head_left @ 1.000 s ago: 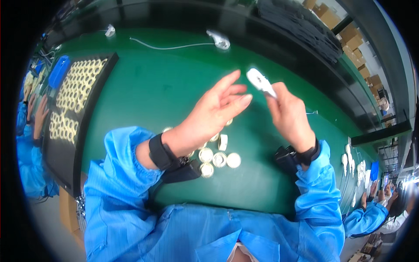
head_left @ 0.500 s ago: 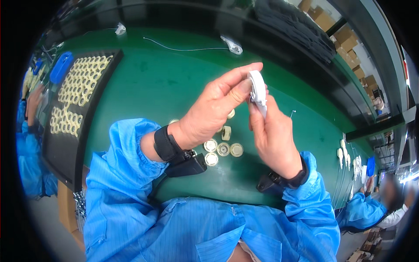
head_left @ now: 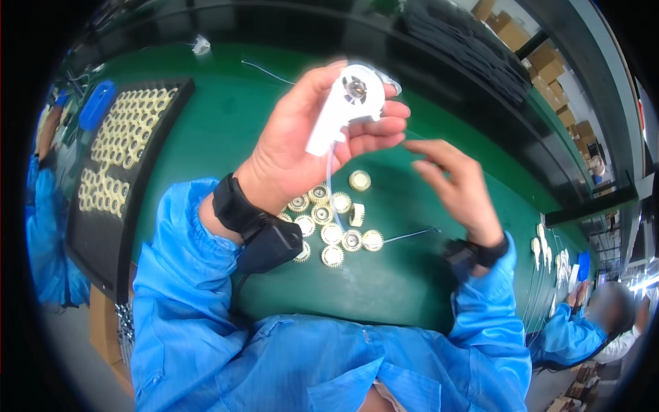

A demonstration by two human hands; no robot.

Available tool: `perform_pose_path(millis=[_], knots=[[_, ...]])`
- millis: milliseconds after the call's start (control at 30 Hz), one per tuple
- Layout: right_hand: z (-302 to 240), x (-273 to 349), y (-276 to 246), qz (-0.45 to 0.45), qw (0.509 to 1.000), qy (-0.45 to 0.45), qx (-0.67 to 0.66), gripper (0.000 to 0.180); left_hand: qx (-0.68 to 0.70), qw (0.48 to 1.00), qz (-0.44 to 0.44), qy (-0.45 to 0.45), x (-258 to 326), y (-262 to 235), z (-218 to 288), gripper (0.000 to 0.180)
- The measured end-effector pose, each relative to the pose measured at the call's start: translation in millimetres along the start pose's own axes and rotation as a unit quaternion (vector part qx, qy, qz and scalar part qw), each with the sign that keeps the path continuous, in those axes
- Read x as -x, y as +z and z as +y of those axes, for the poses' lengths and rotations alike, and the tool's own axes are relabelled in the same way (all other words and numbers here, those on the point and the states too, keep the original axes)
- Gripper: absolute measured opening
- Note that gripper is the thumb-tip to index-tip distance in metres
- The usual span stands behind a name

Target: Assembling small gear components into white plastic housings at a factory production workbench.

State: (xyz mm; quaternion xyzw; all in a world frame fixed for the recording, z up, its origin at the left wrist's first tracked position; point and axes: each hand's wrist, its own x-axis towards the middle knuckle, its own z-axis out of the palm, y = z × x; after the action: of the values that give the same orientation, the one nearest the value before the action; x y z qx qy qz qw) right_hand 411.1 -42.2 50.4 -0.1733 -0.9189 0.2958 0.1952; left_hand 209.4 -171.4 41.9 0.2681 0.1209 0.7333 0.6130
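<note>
White plastic is what I am gripping: my left hand [head_left: 302,144] is closed around a small fan housing [head_left: 345,104], holding it raised above the green table [head_left: 206,137], its round end with the metal hub facing me. My right hand [head_left: 456,189] is hovering open just beside it, fingers loosely spread and holding nothing. Judging by this, I am inspecting the housing before fitting; the next move probably calls for picking one cream impeller wheel from the cluster [head_left: 333,220] lying below. A thin clear tube [head_left: 331,178] is hanging from the housing.
</note>
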Motion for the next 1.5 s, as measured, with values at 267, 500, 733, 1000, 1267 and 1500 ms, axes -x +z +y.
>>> perform_pose_path(millis=[267,500,733,1000,1267,1500], knots=[[43,-3,65,-0.049,0.995,-0.073,0.037,0.038,0.008,0.994,0.033,-0.103,0,-23,-34,0.053],[12,8,8,0.056,0.946,-0.031,-0.319,0.038,-0.025,0.987,0.04,-0.15,8,-27,-51,0.041],[16,9,13,0.008,0.953,-0.034,-0.302,0.033,-0.071,0.988,0.022,-0.138,8,-15,-55,0.043],[14,11,13,0.011,0.957,-0.053,-0.285,0.033,-0.117,0.984,0.025,-0.13,12,-13,-55,0.04],[2,12,14,0.03,0.98,-0.093,-0.171,0.03,-0.146,0.98,0.027,-0.137,15,-18,-54,0.031],[1,14,14,0.055,0.959,-0.075,-0.266,0.05,-0.15,0.982,0.029,-0.107,10,-3,-49,0.032]])
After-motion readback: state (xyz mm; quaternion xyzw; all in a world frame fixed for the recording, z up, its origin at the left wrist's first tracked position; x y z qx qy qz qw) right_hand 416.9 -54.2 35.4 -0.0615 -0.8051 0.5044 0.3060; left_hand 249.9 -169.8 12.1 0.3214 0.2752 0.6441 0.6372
